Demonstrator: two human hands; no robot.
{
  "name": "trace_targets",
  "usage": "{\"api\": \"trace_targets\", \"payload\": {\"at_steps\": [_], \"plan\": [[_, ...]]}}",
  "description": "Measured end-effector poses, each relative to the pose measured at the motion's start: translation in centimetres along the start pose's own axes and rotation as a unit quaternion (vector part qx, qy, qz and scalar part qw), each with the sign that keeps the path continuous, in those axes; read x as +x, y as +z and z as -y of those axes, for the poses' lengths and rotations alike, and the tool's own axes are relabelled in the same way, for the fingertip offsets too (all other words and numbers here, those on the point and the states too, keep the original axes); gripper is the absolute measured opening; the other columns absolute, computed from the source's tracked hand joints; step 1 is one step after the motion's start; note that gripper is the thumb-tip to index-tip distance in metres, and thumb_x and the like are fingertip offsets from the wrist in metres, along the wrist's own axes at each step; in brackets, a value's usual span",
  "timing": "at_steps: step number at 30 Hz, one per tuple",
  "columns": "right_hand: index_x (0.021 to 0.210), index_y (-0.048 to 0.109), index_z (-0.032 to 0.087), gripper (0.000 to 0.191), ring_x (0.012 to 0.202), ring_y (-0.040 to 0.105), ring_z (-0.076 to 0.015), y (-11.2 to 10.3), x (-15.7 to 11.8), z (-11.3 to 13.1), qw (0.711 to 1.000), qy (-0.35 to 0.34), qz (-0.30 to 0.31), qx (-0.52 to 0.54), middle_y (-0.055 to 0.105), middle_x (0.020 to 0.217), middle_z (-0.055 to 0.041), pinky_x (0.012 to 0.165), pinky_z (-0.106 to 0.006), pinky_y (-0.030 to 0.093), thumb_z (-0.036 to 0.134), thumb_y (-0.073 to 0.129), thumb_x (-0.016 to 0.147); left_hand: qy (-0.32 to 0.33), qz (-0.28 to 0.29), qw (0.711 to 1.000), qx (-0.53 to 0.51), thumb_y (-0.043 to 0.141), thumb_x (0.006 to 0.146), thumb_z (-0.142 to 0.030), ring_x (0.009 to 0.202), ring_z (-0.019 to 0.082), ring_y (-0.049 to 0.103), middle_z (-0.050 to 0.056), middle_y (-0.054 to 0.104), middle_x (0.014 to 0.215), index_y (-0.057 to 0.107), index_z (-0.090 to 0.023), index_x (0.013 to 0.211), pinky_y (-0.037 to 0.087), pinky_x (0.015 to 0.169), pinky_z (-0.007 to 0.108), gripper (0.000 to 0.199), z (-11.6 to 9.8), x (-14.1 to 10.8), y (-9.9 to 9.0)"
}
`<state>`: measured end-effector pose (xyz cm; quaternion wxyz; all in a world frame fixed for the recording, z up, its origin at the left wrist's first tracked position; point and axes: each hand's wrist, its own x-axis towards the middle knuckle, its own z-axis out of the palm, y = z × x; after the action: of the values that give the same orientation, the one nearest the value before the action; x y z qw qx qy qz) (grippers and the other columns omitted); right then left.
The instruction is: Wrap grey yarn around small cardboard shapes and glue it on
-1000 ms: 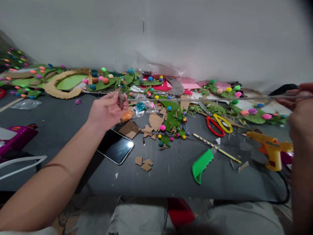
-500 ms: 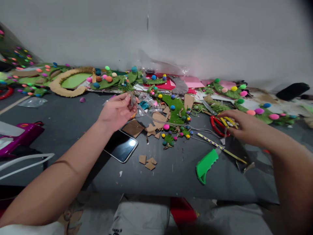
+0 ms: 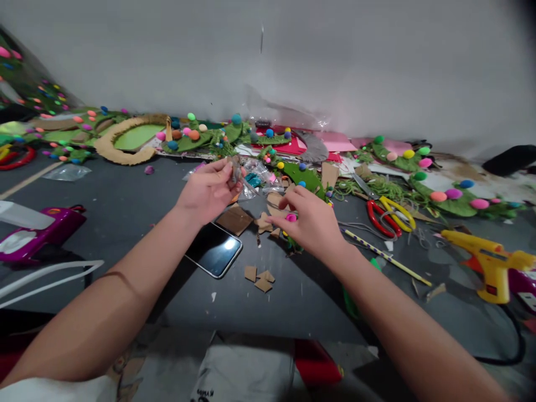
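My left hand (image 3: 213, 190) pinches a small grey-brown piece (image 3: 235, 170) above the table's middle; its exact kind is unclear. From it a thin grey cord (image 3: 260, 192) runs right toward my right hand (image 3: 307, 220). The fingers of that hand are curled, thumb and forefinger closing around the cord, though their contact is partly hidden. Beneath the right hand, a green felt wreath piece (image 3: 299, 174) with coloured pompoms is partly covered. Cardboard scraps (image 3: 263, 222) lie between the hands. A phone (image 3: 215, 251) rests below my left wrist.
Scissors (image 3: 383, 219) with red and yellow handles lie to the right, near a dotted pencil (image 3: 387, 257) and a yellow glue gun (image 3: 488, 259). A purple device (image 3: 62, 226) stands at left. Decorated felt pieces (image 3: 196, 139) line the wall. My right forearm partly covers a green-handled tool (image 3: 349, 301).
My right hand has left the scissors and moved left to the cord near my left hand. The left hand keeps its hold. The view has shifted slightly, bringing the yellow glue gun into sight.
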<state>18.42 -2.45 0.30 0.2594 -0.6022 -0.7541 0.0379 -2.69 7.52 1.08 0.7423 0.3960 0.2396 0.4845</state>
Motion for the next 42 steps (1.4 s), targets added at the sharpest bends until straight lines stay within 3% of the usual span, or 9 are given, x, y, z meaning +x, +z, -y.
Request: {"api": "trace_targets", "payload": {"at_steps": [7, 15, 21, 29, 35, 39, 42], "plan": [[0.084, 0.062, 0.019, 0.010, 0.079, 0.057, -0.0188, 0.3, 1.3, 0.3, 0.999, -0.023, -0.010, 0.027, 0.065, 0.090, -0.0067, 0.067, -0.031, 0.037, 0.022, 0.059, 0.093, -0.005, -0.014, 1.000, -0.006, 0.062, 0.086, -0.008, 0.065, 0.010, 0.066, 0.005, 0.071, 0.076, 0.071, -0.014, 0.075, 0.056, 0.064, 0.019, 0.015, -0.2, -0.2, 0.3], [0.078, 0.069, 0.018, 0.023, 0.064, 0.052, -0.0125, -1.5, -0.8, -1.7, 0.982, -0.013, 0.050, 0.181, 0.062, 0.071, -0.0006, 0.062, -0.026, 0.039, 0.036, 0.068, 0.094, -0.015, -0.035, 0.998, -0.048, 0.063, 0.086, -0.009, 0.065, 0.011, 0.063, 0.007, 0.070, 0.080, 0.071, -0.011, 0.077, 0.053, 0.063, 0.021, 0.012, 0.1, 0.0, 0.2], [0.078, 0.066, 0.018, 0.024, 0.061, 0.050, -0.0112, -1.9, -1.9, -2.4, 0.976, 0.020, 0.065, 0.208, 0.061, 0.071, 0.0001, 0.058, -0.025, 0.038, 0.035, 0.065, 0.095, -0.009, -0.033, 0.997, -0.064, 0.059, 0.088, -0.009, 0.065, 0.010, 0.061, 0.007, 0.069, 0.085, 0.072, -0.010, 0.081, 0.052, 0.062, 0.022, 0.015, 0.4, -0.2, 0.3], [0.077, 0.065, 0.019, 0.030, 0.065, 0.053, -0.0128, -2.5, -2.6, -3.5, 0.970, 0.059, 0.092, 0.216, 0.063, 0.071, -0.0004, 0.059, -0.026, 0.039, 0.043, 0.061, 0.095, -0.016, -0.070, 0.994, -0.076, 0.055, 0.086, -0.005, 0.063, 0.010, 0.059, 0.006, 0.066, 0.078, 0.068, -0.012, 0.075, 0.051, 0.061, 0.022, 0.019, 0.2, -0.3, 1.0], [0.072, 0.066, 0.019, 0.031, 0.055, 0.045, -0.0112, -3.5, -3.6, -5.9, 0.953, 0.169, 0.089, 0.234, 0.058, 0.063, 0.0017, 0.053, -0.027, 0.033, 0.046, 0.068, 0.086, 0.029, -0.045, 0.994, -0.094, 0.057, 0.084, -0.007, 0.064, 0.009, 0.058, 0.005, 0.066, 0.082, 0.066, -0.014, 0.076, 0.052, 0.061, 0.020, 0.014, -1.0, 0.0, -0.3], [0.060, 0.065, 0.017, 0.020, 0.052, 0.042, -0.0106, -5.0, -3.8, -8.1, 0.907, 0.323, -0.028, 0.268, 0.052, 0.052, 0.0019, 0.052, -0.029, 0.027, 0.026, 0.079, 0.071, 0.038, -0.048, 0.993, -0.097, 0.055, 0.085, -0.008, 0.063, 0.009, 0.058, 0.005, 0.066, 0.081, 0.065, -0.014, 0.077, 0.052, 0.060, 0.020, 0.014, -1.4, 0.1, -0.5], [0.053, 0.057, 0.018, 0.026, 0.045, 0.035, -0.0091, -6.5, -4.1, -10.5, 0.864, 0.393, -0.094, 0.300, 0.044, 0.046, 0.0015, 0.047, -0.032, 0.019, 0.020, 0.073, 0.073, 0.037, -0.068, 0.991, -0.111, 0.054, 0.087, -0.008, 0.062, 0.009, 0.057, 0.004, 0.066, 0.080, 0.065, -0.016, 0.078, 0.052, 0.060, 0.020, 0.016, -1.7, 0.1, -0.4]]}}
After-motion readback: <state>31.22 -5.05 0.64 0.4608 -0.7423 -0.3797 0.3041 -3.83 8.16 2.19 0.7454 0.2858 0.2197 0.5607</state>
